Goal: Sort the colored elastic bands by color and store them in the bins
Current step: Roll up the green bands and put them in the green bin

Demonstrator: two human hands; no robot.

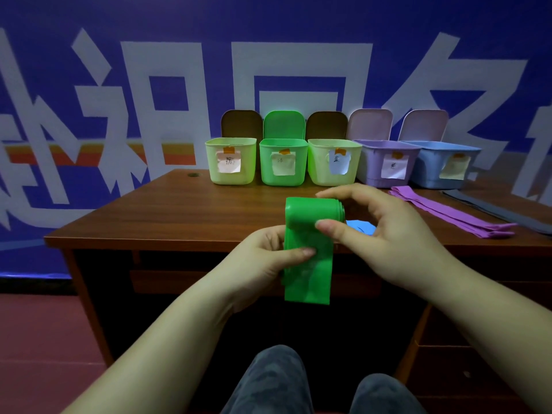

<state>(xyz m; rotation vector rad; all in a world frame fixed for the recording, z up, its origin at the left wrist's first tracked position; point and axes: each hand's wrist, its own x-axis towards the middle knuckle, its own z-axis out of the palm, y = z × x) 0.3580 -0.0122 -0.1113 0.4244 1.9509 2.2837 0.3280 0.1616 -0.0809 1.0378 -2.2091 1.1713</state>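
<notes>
Hands roll up the green band (307, 264): left hand (268, 258) pinches its tail, right hand (385, 231) holds the roll, making it small for the green bin (283, 161) at center.

At the centre of the frame both hands hold a green band (309, 240), its top rolled into a coil and its loose end hanging down over the desk (167, 216) edge. The left hand (268, 255) pinches the flat part; the right hand (385, 228) grips the coil (thumb in front). Five open bins (282, 162) line the desk's far edge, and a purple band (448, 212) lies at right.
</notes>
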